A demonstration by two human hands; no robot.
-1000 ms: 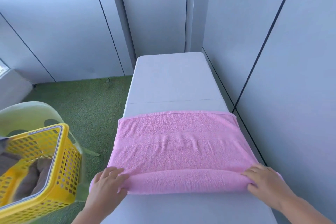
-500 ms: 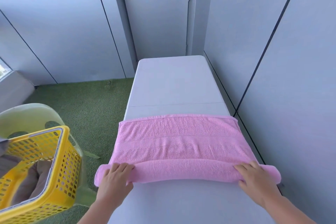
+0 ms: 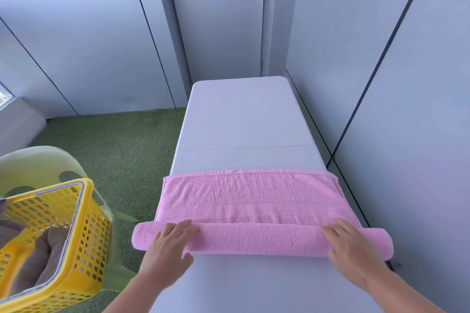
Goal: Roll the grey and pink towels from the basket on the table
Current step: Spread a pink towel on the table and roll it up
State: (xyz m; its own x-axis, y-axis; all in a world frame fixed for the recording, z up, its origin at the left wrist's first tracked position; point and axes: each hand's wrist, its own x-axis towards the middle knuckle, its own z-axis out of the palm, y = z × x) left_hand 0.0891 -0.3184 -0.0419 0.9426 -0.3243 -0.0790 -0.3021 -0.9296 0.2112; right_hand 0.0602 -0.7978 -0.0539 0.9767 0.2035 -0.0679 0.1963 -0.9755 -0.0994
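A pink towel (image 3: 250, 194) lies across the near part of the white table (image 3: 241, 119). Its near edge is rolled into a thick tube that sticks out past both table sides. My left hand (image 3: 169, 242) rests palm down on the roll's left part, fingers spread flat. My right hand (image 3: 352, 246) presses the right part in the same way. The flat part of the towel stretches away from the roll. A grey towel (image 3: 38, 259) lies inside the yellow basket (image 3: 87, 236) at the lower left.
The yellow basket sits on a pale green plastic chair (image 3: 38, 162) left of the table, over green turf (image 3: 114, 150). A grey wall (image 3: 407, 134) runs close along the table's right side. A closed door (image 3: 218, 20) stands beyond the far end.
Both hands have pushed the roll away from me, so it has grown thicker and the flat part of the towel is shorter. The view has tilted slightly.
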